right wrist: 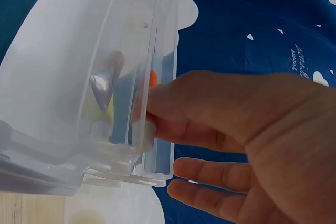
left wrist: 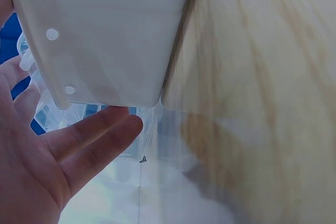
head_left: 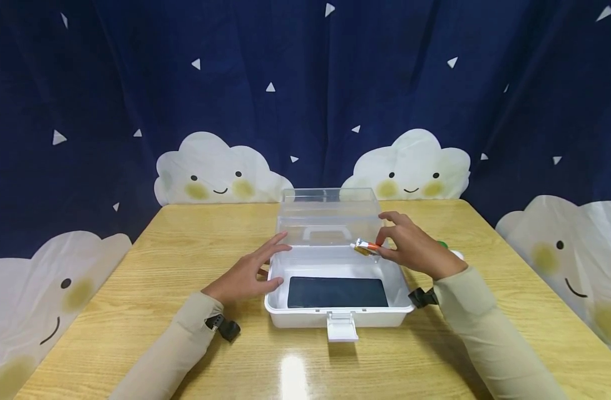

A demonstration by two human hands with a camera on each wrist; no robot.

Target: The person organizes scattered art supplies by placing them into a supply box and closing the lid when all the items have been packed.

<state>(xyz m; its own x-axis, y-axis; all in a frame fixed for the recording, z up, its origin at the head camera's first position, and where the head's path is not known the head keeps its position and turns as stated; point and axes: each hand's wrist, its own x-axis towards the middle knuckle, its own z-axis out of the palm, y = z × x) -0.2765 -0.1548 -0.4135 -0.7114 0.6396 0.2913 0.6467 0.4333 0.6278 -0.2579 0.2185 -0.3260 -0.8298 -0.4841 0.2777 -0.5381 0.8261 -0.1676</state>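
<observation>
Our right hand (head_left: 415, 250) pinches a small tube (head_left: 366, 247) over the open box (head_left: 335, 311) at its two o'clock corner. Our left hand (head_left: 250, 272), fingers wide, steadies the nine o'clock wall. The tube isn't inside yet, we judge.

A: Identify the supporting surface.
B: A wooden table (head_left: 135, 311) with a light, glossy top and rounded corners.

A: List the items resting directly on it.
B: A white plastic case (head_left: 335, 318) stands near the middle, its clear lid (head_left: 327, 214) raised upright at the far edge. A green and white object (head_left: 450, 250) lies just right of the case; it is too hidden to identify.
</observation>
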